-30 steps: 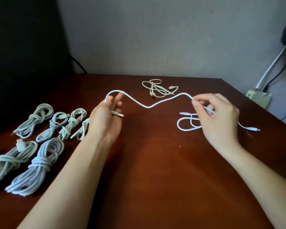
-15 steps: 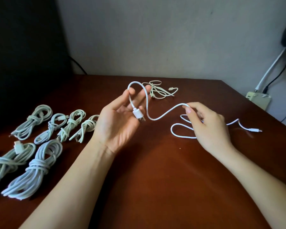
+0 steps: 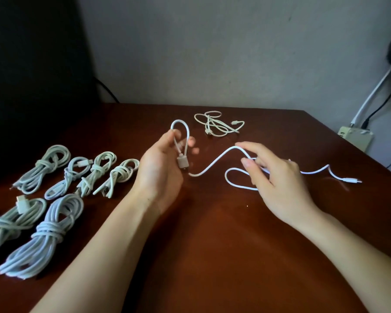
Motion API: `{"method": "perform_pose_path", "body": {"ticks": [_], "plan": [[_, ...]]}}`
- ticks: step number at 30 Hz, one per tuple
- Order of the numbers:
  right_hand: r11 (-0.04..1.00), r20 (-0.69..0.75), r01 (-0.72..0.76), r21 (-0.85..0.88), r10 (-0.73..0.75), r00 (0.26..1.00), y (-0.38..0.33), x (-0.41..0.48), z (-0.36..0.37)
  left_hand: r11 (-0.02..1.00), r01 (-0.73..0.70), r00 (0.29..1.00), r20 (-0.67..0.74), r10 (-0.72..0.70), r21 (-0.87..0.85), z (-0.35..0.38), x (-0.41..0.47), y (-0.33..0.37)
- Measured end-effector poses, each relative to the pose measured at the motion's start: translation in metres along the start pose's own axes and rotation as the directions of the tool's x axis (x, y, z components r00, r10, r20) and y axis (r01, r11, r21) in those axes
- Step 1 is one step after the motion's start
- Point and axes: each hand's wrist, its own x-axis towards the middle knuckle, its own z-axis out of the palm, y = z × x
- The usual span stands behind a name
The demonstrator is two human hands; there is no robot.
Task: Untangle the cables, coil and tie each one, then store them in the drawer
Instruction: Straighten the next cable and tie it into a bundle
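Head cam, looking down on a dark brown wooden table (image 3: 212, 256). Mid-coil on a thin white charging cable (image 3: 212, 164), by the look of it. Pinches it just above the beige USB plug (image 3: 182, 162) with the left hand (image 3: 160, 170), thumb and fingers closed round it, with one small loop poking up past the fingertips. Probably anchors the plug end there so the next turns have something to stack against.

Guides the slack with the right hand (image 3: 280, 179): thumb and curled fingers closed lightly on the cable further along, seemingly loose enough to let it slide. Leaves the remainder flat on the table to the right, in one lazy loop under that hand, then a tail out to a small white plug (image 3: 352, 180). Makes sense, less weight to fight.

Parks the finished tied bundles of pale cable (image 3: 45, 231) in rows on the left, out of the way. Saves a loose cream cable (image 3: 217, 127) for later, far side of the table. No drawer in sight, so can't say where storage happens.
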Motion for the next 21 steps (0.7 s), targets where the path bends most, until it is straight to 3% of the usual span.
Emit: {"method": "perform_pose_path", "body": {"ticks": [6, 15, 21], "plan": [[0.997, -0.081, 0.064, 0.037, -0.061, 0.995, -0.007, 0.000, -0.001, 0.999, 0.043, 0.999, -0.022, -0.044, -0.025, 0.006, -0.004, -0.001], [0.995, -0.251, 0.084, 0.055, -0.068, 0.966, -0.008, 0.003, -0.006, 0.981, 0.168, 0.982, 0.066, -0.175, 0.102, 0.011, -0.006, -0.007], [0.993, -0.309, 0.109, 0.051, -0.088, 0.947, -0.009, 0.003, -0.008, 0.968, 0.106, 0.981, 0.138, -0.140, 0.229, 0.010, -0.007, -0.015]]}}
